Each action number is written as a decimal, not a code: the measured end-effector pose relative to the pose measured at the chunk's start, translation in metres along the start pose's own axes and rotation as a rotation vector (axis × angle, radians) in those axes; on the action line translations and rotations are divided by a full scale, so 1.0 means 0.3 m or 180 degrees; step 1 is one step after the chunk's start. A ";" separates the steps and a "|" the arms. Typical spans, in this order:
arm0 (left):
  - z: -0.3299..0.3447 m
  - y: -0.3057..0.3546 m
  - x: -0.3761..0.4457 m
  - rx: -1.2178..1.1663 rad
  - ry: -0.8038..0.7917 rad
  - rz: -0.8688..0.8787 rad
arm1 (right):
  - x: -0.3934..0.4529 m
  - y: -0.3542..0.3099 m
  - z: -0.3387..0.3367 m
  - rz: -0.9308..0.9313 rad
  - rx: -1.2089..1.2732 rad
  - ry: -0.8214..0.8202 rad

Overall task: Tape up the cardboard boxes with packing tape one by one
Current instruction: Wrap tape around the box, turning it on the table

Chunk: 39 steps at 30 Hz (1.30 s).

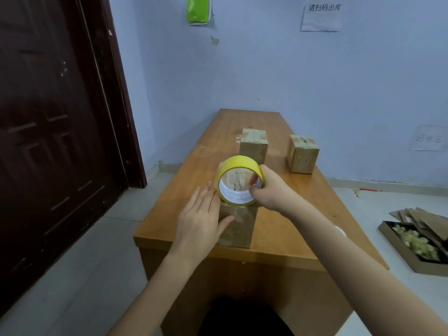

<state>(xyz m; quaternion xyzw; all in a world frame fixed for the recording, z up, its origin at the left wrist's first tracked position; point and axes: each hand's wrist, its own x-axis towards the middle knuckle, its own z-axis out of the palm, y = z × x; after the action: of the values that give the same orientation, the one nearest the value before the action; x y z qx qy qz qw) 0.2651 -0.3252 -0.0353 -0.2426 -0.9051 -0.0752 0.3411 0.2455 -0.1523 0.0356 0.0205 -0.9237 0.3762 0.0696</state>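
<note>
Counter (278, 229) of brown wood runs away from the person, carrying three cardboard boxes. Two of them, the middle box (253, 146) and the right box (303, 155), stand well beyond the fingers, apart from each other, and both seem to carry tape on top. The near box (238, 226) sits right under the fingers, close to the counter's front edge, its upper face glossy with what looks like tape. The yellow roll (238, 183) stands on edge on the far end of this box.

The right hand (271, 187) holds the roll, thumb on the outer rim and fingers (253, 179) curled into the core. The left hand (200, 215) lies flat, fingers straight, touching the roll's left side and pressing on the box's left edge.

The step looks like drawing the strip along the seam. To do it well, the flat hand should pin the box so it does not slide, while the roll is pulled straight along the seam, low and taut, so the tape lies without wrinkles. Smoothing behind the roll would seat the strip before cutting.
</note>
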 end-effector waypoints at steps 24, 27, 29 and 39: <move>0.001 0.077 0.055 -0.0217 -0.0325 0.0092 | -0.085 0.151 -0.024 0.0500 0.1996 -0.0106; -0.012 0.081 0.049 -0.0216 -0.0386 -0.0021 | -0.088 0.149 -0.051 0.0454 0.1879 -0.0324; -0.009 0.077 0.050 -0.0130 -0.0345 0.0037 | -0.086 0.151 -0.065 0.0420 0.1758 -0.0426; -0.020 0.073 0.044 -0.0069 -0.0285 0.0110 | -0.106 0.179 -0.056 0.0443 0.1859 -0.0389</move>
<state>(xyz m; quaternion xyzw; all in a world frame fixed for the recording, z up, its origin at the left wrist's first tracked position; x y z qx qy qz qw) 0.2708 -0.3028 -0.0228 -0.2650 -0.9143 -0.0682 0.2988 0.2741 -0.1026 0.0056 -0.0011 -0.7782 0.6277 -0.0209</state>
